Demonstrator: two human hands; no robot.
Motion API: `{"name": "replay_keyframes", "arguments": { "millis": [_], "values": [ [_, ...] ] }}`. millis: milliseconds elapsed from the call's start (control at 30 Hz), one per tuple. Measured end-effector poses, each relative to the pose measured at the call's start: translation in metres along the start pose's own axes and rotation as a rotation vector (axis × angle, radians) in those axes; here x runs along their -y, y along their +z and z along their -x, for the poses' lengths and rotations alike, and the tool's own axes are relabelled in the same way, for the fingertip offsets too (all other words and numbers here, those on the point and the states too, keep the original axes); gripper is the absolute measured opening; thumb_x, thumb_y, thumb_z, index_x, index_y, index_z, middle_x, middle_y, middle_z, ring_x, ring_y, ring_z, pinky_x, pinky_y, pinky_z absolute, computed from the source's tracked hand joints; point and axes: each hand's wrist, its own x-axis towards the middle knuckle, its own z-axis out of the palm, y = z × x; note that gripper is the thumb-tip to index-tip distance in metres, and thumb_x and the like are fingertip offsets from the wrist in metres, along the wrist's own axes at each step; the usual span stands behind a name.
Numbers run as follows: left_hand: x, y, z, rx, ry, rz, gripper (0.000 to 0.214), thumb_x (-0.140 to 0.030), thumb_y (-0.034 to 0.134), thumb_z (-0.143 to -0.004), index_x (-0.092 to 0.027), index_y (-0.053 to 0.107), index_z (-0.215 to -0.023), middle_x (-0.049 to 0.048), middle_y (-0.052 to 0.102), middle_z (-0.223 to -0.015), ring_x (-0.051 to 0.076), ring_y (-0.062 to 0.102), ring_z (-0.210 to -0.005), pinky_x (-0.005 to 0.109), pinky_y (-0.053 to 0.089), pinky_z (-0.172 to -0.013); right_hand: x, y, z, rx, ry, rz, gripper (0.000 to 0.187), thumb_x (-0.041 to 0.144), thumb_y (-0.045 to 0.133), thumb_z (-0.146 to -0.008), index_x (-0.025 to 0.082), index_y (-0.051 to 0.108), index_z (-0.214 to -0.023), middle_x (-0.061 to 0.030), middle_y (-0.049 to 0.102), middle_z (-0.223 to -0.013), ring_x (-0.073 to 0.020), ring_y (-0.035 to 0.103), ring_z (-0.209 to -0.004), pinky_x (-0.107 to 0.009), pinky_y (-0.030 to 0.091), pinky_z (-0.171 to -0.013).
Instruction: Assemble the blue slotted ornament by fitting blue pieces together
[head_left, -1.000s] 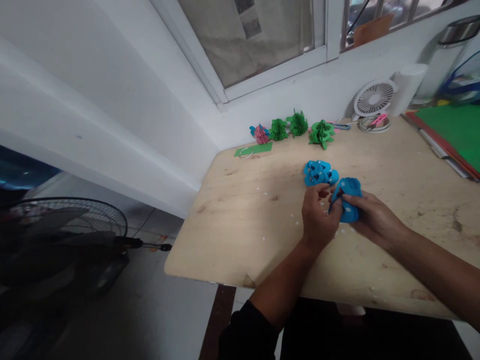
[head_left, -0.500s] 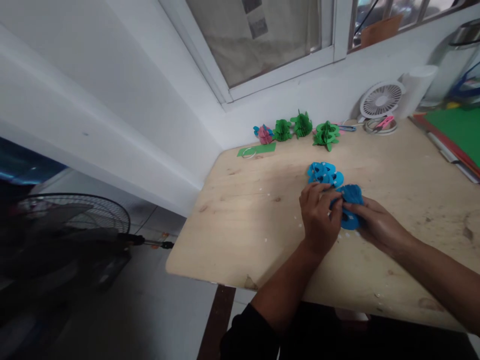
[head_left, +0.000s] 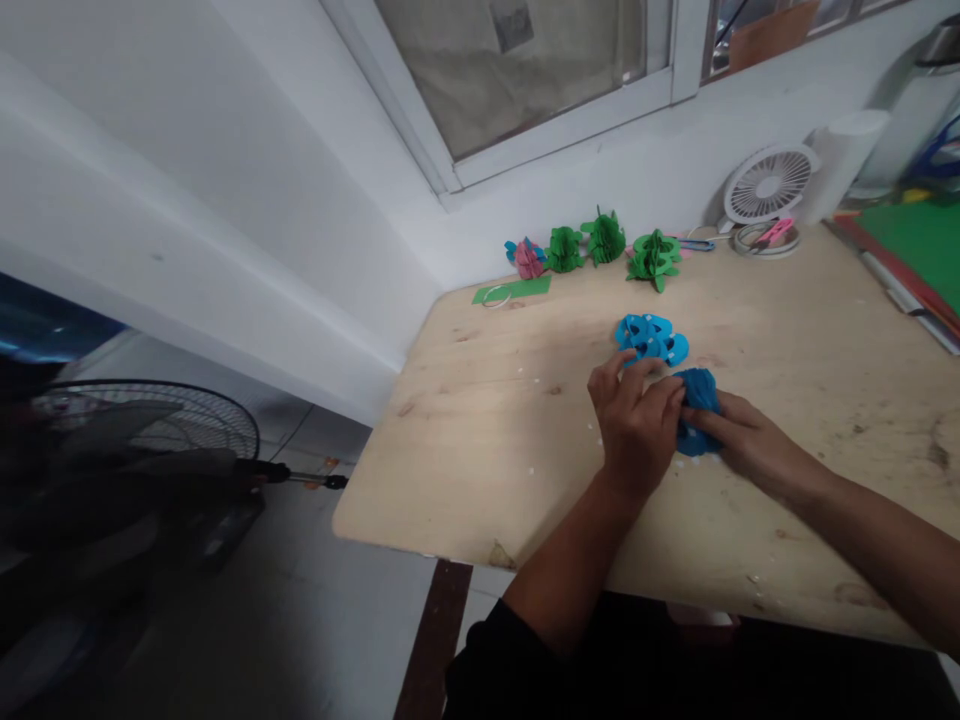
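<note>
Between my two hands is a blue folded paper piece (head_left: 699, 388), layered and partly covered by fingers. My right hand (head_left: 739, 428) is closed around its right side, thumb on top. With thumb and fingertips pinched together, my left hand (head_left: 636, 420) meets the piece's left edge; its other fingers are loosely curled. Just beyond the left fingertips lies a cluster of blue paper cutouts (head_left: 651, 338) with holes and small white patches. Small white bits are scattered on the wooden table (head_left: 465, 430) around the hands.
Along the wall stand green paper figures (head_left: 604, 237) and a pink-and-blue one (head_left: 529, 258). A green strip (head_left: 525, 288) lies before them. At the back right are a small white fan (head_left: 769, 186), pink scissors (head_left: 776, 232) and green sheets (head_left: 911, 250). A floor fan (head_left: 150, 430) stands left.
The blue paper piece in my hands now looks more bunched together, with less of its lower part spread out. My left hand has shifted slightly left. The view has tilted down a little.
</note>
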Motion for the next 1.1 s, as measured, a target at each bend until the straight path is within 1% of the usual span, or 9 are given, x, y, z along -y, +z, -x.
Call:
{"name": "replay_keyframes", "arguments": {
  "millis": [233,367,500,567,667,767,900,1100],
  "values": [
    [0.0014,-0.0032,-0.0034,-0.001,0.09,-0.036,0.014,-0.019,0.058,-0.093,-0.02,0.07,-0.088,0.0095,0.072,-0.109,0.029,0.056,-0.12,0.047,0.042,-0.099,0.0069,-0.0001,0.003,0.02,0.003,0.012,0.035,0.056,0.08,-0.062,0.024,0.067,-0.059,-0.0029,0.064,-0.069,-0.023,0.055,-0.072,-0.036,0.046,-0.068],
    [0.0014,-0.0031,-0.0027,0.054,0.051,-0.012,0.014,-0.018,0.057,-0.092,-0.021,0.07,-0.089,0.0102,0.071,-0.113,0.03,0.054,-0.124,0.05,0.042,-0.101,0.0075,0.0013,0.0038,0.033,0.044,-0.056,0.03,0.051,0.082,-0.062,0.024,0.069,-0.062,-0.0028,0.066,-0.069,-0.0235,0.057,-0.072,-0.036,0.048,-0.068],
    [0.0018,-0.0023,-0.0025,0.024,0.038,-0.018,0.012,-0.016,0.059,-0.09,-0.02,0.07,-0.085,0.0098,0.071,-0.111,0.03,0.055,-0.124,0.05,0.043,-0.102,0.0064,0.0032,0.0043,0.031,0.105,-0.188,0.023,0.042,0.084,-0.059,0.024,0.071,-0.065,-0.0016,0.068,-0.069,-0.0217,0.059,-0.071,-0.034,0.05,-0.068],
    [0.0027,-0.0021,-0.0025,0.029,0.022,-0.012,0.013,-0.017,0.059,-0.09,-0.02,0.07,-0.085,0.0095,0.071,-0.112,0.029,0.054,-0.124,0.05,0.043,-0.102,0.0065,0.0035,0.0041,0.027,0.14,-0.245,0.023,0.039,0.085,-0.058,0.024,0.073,-0.068,-0.0015,0.069,-0.07,-0.0208,0.06,-0.07,-0.034,0.05,-0.068],
    [0.0046,-0.002,-0.0021,0.071,0.012,-0.001,0.014,-0.02,0.058,-0.092,-0.021,0.072,-0.089,0.0091,0.071,-0.113,0.029,0.053,-0.125,0.049,0.043,-0.102,0.0063,0.003,0.0033,0.034,0.162,-0.285,0.024,0.038,0.085,-0.059,0.022,0.073,-0.071,-0.002,0.07,-0.072,-0.0202,0.06,-0.068,-0.033,0.051,-0.067],
    [0.0065,-0.0013,-0.0012,0.08,0.038,-0.014,0.015,-0.022,0.058,-0.093,-0.022,0.073,-0.089,0.0088,0.072,-0.112,0.029,0.054,-0.124,0.049,0.043,-0.101,0.0048,0.0021,0.0026,0.033,0.161,-0.298,0.025,0.038,0.085,-0.059,0.021,0.072,-0.071,-0.0022,0.07,-0.073,-0.0194,0.06,-0.068,-0.033,0.051,-0.066],
    [0.0076,-0.0005,-0.0011,0.057,0.071,-0.021,0.015,-0.019,0.059,-0.093,-0.021,0.072,-0.086,0.0086,0.073,-0.11,0.029,0.055,-0.123,0.049,0.043,-0.099,0.0032,0.0022,0.0027,0.026,0.167,-0.295,0.025,0.036,0.086,-0.058,0.021,0.072,-0.072,-0.0012,0.07,-0.072,-0.0185,0.06,-0.068,-0.031,0.05,-0.066],
    [0.0057,-0.0018,-0.0021,0.097,0.059,-0.021,0.017,-0.017,0.057,-0.092,-0.02,0.071,-0.083,0.0094,0.072,-0.11,0.03,0.054,-0.126,0.05,0.042,-0.1,0.003,0.0025,0.0024,0.046,0.131,-0.232,0.02,0.037,0.083,-0.061,0.023,0.071,-0.067,-0.0012,0.068,-0.066,-0.02,0.06,-0.066,-0.032,0.05,-0.064]
  ]
}}
